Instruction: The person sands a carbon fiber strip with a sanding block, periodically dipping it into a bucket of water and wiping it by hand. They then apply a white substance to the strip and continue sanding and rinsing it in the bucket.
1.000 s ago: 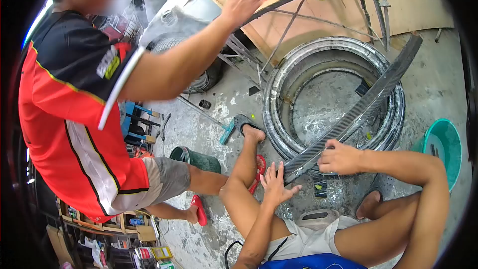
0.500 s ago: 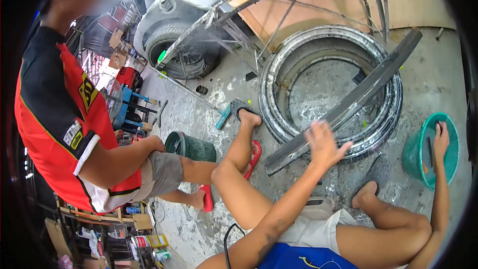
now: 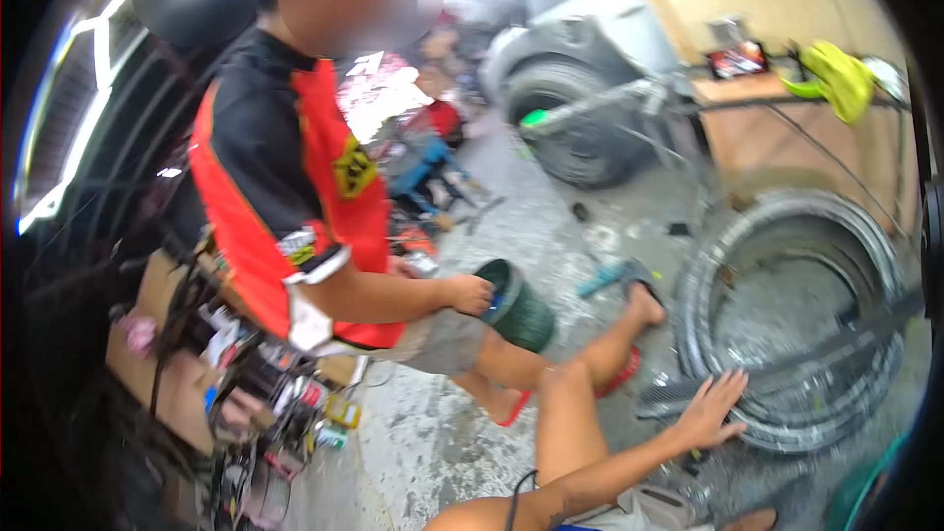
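My left hand (image 3: pixel 715 410) has its fingers stretched out and lies at the near edge of a long dark strip with a woven, carbon-like pattern (image 3: pixel 806 371). Nothing is gripped in it. The strip rests slantwise across a wet tyre-like ring (image 3: pixel 693 310) lying flat on the floor. At the lower right edge a teal bucket (image 3: pixel 865 487) shows only in part. My right hand is out of sight.
A person in a red and black shirt (image 3: pixel 295 197) stands at my left beside a dark green bucket (image 3: pixel 526 320). Behind are a car wheel (image 3: pixel 560 123) and a bench (image 3: pixel 737 88) with a phone (image 3: pixel 736 61) and a yellow-green cloth (image 3: pixel 841 79). Cluttered shelves (image 3: pixel 236 383) line the left.
The view has swung left, so the ring and strip sit farther right. My left hand, raised before, is now down at the strip. My right hand, previously at the teal bucket's rim, has left view.
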A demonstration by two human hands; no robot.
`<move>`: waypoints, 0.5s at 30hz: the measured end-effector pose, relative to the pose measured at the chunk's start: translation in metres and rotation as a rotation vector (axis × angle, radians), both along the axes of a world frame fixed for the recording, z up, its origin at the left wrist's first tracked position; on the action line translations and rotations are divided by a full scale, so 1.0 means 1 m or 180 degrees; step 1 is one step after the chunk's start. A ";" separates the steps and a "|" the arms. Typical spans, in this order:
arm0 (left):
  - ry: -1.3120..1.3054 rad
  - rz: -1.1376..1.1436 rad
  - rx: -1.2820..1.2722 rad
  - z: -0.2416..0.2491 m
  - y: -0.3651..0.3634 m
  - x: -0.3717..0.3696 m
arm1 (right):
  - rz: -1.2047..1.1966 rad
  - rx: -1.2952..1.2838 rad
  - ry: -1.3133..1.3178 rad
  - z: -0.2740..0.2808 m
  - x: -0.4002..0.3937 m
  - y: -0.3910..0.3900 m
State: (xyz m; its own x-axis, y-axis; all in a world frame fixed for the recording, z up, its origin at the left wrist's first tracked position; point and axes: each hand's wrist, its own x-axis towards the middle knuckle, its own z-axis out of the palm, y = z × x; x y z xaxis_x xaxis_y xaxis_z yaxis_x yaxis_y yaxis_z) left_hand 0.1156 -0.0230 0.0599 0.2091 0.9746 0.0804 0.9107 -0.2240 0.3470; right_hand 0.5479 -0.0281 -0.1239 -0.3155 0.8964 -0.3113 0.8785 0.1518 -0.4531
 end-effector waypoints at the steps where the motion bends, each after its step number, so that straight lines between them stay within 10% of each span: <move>1: 0.0196 0.0158 -0.0346 0.020 -0.021 -0.018 | 0.0161 0.0175 0.0224 0.031 -0.025 0.019; 9: 0.0677 0.1518 -0.1203 0.024 -0.078 -0.075 | 0.1775 0.1497 0.0441 0.174 -0.109 0.096; 15: -0.0037 0.0196 -0.0259 0.012 0.005 0.024 | 0.1782 0.2031 -0.0106 0.181 -0.073 0.140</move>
State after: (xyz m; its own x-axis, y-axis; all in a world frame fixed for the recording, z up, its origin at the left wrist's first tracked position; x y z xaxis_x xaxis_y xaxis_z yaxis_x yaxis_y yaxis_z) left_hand 0.1400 -0.0177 0.0715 0.1481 0.9890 0.0024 0.9177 -0.1383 0.3725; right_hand 0.4749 0.1122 0.0574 -0.7645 0.6179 0.1838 0.6091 0.7857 -0.1082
